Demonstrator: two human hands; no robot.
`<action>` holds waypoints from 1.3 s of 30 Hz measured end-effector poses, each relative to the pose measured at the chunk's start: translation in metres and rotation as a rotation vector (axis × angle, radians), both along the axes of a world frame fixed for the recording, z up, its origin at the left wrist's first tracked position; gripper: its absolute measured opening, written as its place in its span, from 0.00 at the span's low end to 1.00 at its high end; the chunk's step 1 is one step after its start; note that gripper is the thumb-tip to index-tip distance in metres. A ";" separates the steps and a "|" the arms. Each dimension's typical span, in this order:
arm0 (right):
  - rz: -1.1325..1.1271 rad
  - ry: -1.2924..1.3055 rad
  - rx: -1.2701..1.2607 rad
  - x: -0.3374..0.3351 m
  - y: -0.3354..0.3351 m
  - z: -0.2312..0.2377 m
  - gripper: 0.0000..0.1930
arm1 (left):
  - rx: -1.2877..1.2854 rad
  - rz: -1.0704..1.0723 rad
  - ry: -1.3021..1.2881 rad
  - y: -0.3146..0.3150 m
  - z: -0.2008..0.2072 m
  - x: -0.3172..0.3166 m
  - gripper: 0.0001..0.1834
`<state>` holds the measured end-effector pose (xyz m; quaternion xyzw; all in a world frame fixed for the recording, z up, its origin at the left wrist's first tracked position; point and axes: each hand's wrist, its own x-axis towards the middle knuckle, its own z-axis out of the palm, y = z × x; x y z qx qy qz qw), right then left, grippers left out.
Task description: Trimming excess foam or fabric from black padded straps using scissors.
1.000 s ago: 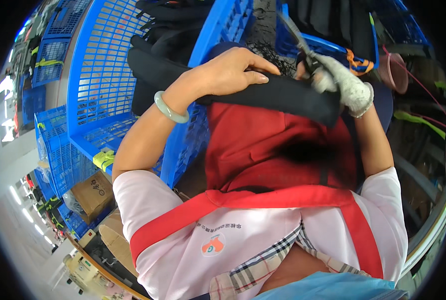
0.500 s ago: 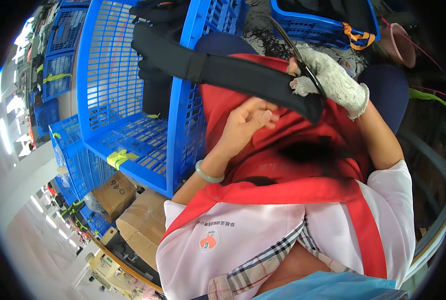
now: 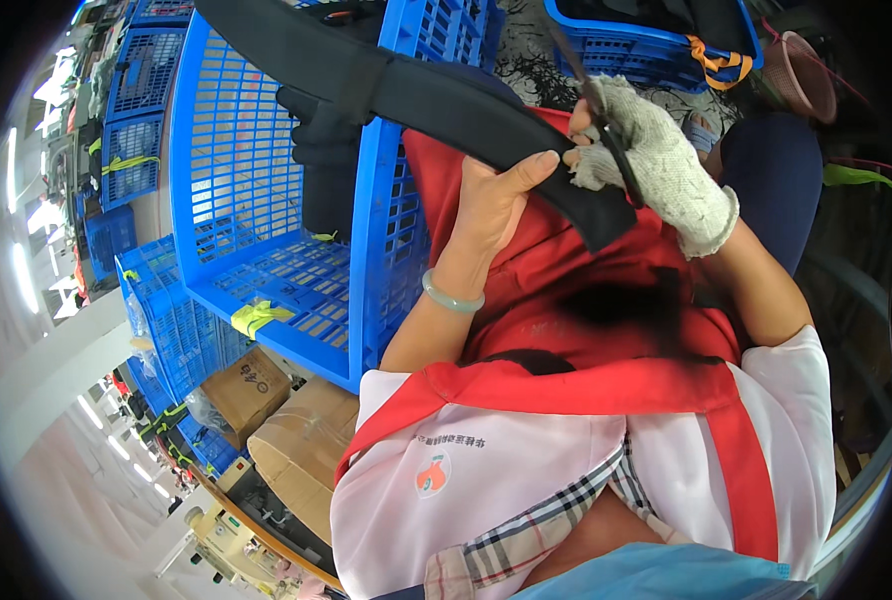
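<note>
One long black strip (image 3: 441, 98) of matte, padded-looking fabric runs from eleven to two o'clock, crossed by a darker band and slanted at its lower end. At one o'clock the bare left hand (image 3: 496, 200) grips it, thumb on top, fingers hidden beneath; a smooth, pale-green bangle (image 3: 453, 293) rings the wrist. At two o'clock the right hand (image 3: 651, 150), in a white knit glove, is wrapped around a dark scissors-like tool (image 3: 616, 145), fingertips at the strip's edge; I cannot tell whether they pinch it. Beneath lies a red cloth apron (image 3: 556, 265). At ten o'clock stands a latticed blue plastic crate (image 3: 364, 270). At six o'clock the pale shirt (image 3: 526, 470) bears dark printed characters and a round orange-and-white emblem (image 3: 433, 476); at eight, a brown cardboard box (image 3: 249, 393) shows a dark printed mark
</note>
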<state>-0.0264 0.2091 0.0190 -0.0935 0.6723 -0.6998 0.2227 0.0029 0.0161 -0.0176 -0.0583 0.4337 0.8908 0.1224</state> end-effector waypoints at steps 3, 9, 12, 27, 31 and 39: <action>-0.052 0.134 0.187 0.003 -0.002 -0.001 0.20 | -0.034 0.014 0.033 -0.010 -0.004 -0.006 0.16; 0.092 0.211 0.480 0.016 0.028 0.025 0.24 | -0.030 0.030 0.065 -0.026 -0.001 -0.019 0.17; 0.233 0.207 0.725 0.028 0.033 0.026 0.34 | -0.014 -0.003 0.072 -0.029 -0.002 -0.022 0.17; 0.168 -0.146 0.271 0.025 0.016 -0.006 0.28 | 0.010 -0.031 0.043 -0.026 -0.009 -0.019 0.21; 0.138 0.493 0.538 0.021 0.013 -0.008 0.25 | 0.006 -0.062 0.083 -0.026 -0.009 -0.020 0.21; 0.161 0.215 0.371 0.018 0.003 -0.010 0.24 | 0.039 -0.057 0.108 -0.026 -0.014 -0.020 0.22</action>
